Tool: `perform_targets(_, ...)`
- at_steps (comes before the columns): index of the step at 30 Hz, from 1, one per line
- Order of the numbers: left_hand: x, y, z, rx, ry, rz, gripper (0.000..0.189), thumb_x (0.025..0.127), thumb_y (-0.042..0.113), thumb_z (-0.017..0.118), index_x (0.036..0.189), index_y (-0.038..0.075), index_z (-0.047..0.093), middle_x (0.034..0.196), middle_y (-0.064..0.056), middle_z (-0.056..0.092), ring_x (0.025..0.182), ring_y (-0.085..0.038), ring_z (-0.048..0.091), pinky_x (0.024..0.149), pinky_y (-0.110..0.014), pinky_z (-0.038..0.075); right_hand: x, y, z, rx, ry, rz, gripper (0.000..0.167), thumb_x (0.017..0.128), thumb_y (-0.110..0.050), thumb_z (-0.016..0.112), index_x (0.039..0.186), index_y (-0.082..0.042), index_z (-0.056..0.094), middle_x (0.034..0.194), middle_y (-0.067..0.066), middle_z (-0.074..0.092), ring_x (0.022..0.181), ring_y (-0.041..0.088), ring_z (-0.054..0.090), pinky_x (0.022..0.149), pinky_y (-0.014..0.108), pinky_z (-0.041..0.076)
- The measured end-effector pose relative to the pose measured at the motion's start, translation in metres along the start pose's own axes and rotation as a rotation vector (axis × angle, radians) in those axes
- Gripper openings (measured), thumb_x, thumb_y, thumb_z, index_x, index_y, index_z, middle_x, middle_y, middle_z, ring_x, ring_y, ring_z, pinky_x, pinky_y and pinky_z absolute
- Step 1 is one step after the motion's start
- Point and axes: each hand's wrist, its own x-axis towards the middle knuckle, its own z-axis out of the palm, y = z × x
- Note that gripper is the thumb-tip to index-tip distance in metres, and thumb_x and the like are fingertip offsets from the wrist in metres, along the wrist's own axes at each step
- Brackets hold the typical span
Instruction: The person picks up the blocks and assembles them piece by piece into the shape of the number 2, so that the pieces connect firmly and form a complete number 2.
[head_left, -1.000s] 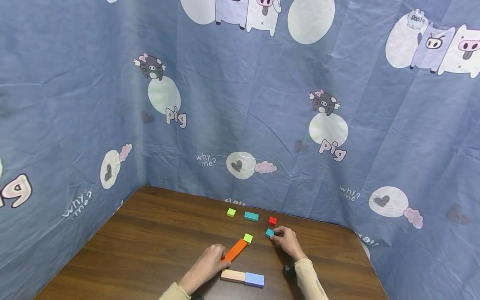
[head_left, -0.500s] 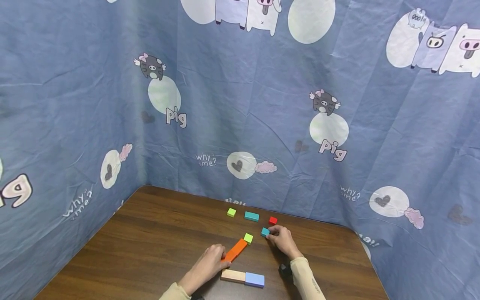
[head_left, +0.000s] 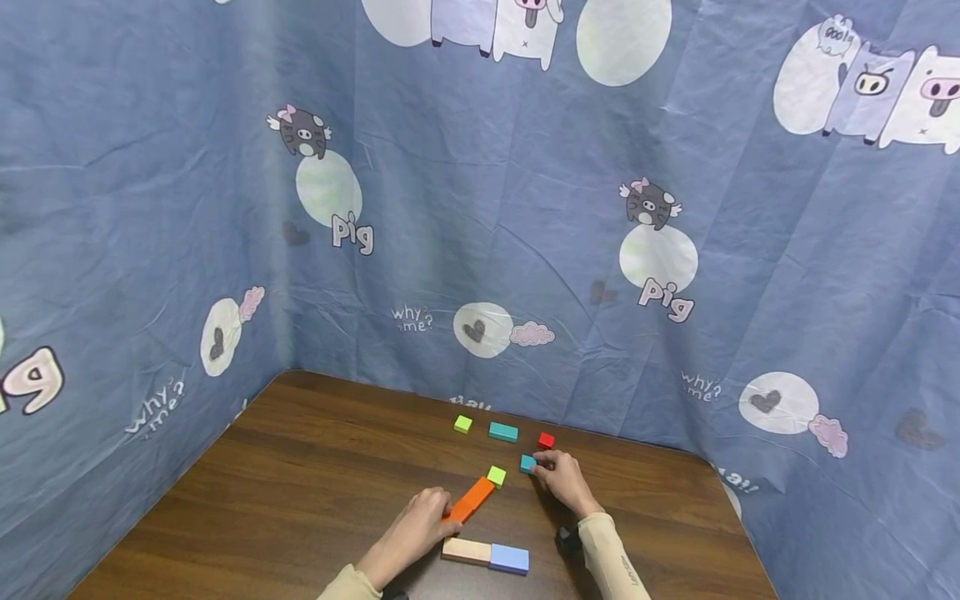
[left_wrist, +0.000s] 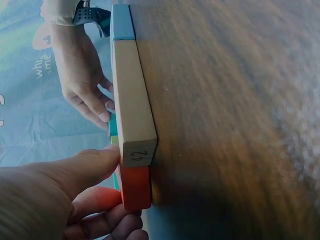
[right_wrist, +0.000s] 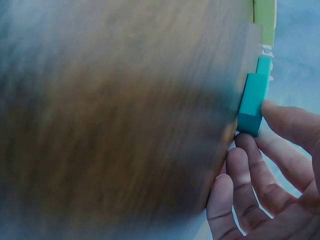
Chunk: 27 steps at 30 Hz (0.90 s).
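Observation:
In the head view my left hand (head_left: pixel 422 521) holds the near end of a slanting orange block strip (head_left: pixel 474 498), thumb on one side and fingers on the other; a seam may split the strip. A lime green block (head_left: pixel 497 476) touches its far end. My right hand (head_left: pixel 564 482) pinches a small teal block (head_left: pixel 528 463) at the table surface. The right wrist view shows the thumb and fingertips on that teal block (right_wrist: pixel 253 102). Just in front of the left hand lie a natural wood block (head_left: pixel 467 551) and a blue block (head_left: pixel 510 559), end to end.
Along the back of the brown table (head_left: pixel 315 467) stand another lime green block (head_left: pixel 462 424), a longer teal block (head_left: pixel 503 432) and a red block (head_left: pixel 546 440). A blue patterned curtain (head_left: pixel 480 250) hangs behind the table and on its left.
My right hand has moved a little to the left with the small teal block and turned it slightly. My left hand stays on the orange strip.

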Motion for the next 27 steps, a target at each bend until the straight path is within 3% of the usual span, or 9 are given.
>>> perform_targets(4, 0.000, 0.000, 0.000, 0.009, 0.002, -0.007, 0.029, 0.073, 0.016, 0.082, 0.069, 0.008, 0.055, 0.067, 0.005, 0.044, 0.059, -0.005, 0.035, 0.050, -0.022, 0.031, 0.002, -0.001, 0.003, 0.008, -0.021, -0.009, 0.025, 0.088, -0.010, 0.067, 0.109, 0.002, 0.067, 0.066, 0.001, 0.059, 0.058, 0.007, 0.050, 0.056, 0.023, 0.041)
perform_targets(10, 0.000, 0.001, 0.000, 0.006, 0.001, -0.012, 0.026, 0.074, 0.017, 0.082, 0.072, 0.007, 0.058, 0.069, 0.002, 0.049, 0.060, -0.006, 0.037, 0.052, -0.022, 0.033, 0.006, -0.004, 0.010, -0.004, -0.016, -0.008, 0.024, 0.087, -0.010, 0.068, 0.109, 0.001, 0.068, 0.080, 0.005, 0.067, 0.065, 0.008, 0.053, 0.063, 0.025, 0.045)
perform_targets(18, 0.000, 0.001, -0.001, 0.001, -0.002, -0.014, 0.026, 0.074, 0.017, 0.082, 0.072, 0.007, 0.058, 0.069, 0.003, 0.049, 0.060, -0.007, 0.038, 0.053, -0.023, 0.034, 0.012, -0.007, 0.018, -0.018, 0.021, -0.029, 0.024, 0.084, -0.010, 0.071, 0.106, 0.001, 0.067, 0.092, 0.007, 0.069, 0.084, 0.014, 0.062, 0.074, 0.030, 0.050)
perform_targets(27, 0.000, 0.001, -0.002, 0.000, -0.008, -0.025, 0.027, 0.074, 0.017, 0.082, 0.072, 0.008, 0.057, 0.068, 0.004, 0.046, 0.060, -0.007, 0.038, 0.052, -0.023, 0.033, 0.014, -0.013, 0.020, -0.029, -0.004, -0.049, 0.022, 0.085, -0.011, 0.070, 0.104, 0.000, 0.068, 0.090, 0.007, 0.068, 0.080, 0.015, 0.059, 0.073, 0.031, 0.049)
